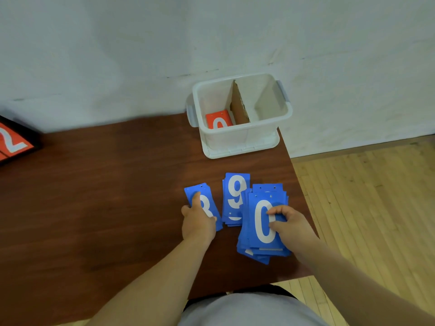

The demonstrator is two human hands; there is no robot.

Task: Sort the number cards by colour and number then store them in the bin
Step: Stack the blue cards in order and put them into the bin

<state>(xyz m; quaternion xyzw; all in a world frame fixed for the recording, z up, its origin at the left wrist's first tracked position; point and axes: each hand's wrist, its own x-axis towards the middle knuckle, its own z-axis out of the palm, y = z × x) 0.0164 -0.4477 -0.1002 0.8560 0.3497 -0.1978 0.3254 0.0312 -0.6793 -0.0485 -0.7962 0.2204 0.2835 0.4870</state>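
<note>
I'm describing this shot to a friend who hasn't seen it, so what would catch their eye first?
Bright blue number cards near the table's right edge: a 9 pile in the middle, the left hand on an 8 card, the right hand on a messy pile topped by a 0. Behind them, a white bin with a cardboard divider holds a red card in its left compartment.

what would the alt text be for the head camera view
Two bare hands sort blue number cards on a brown table: the left hand rests on an 8 card, the right hand on a stack topped by a 0, a 9 pile between. Behind, a divided white bin holds red cards.
</note>
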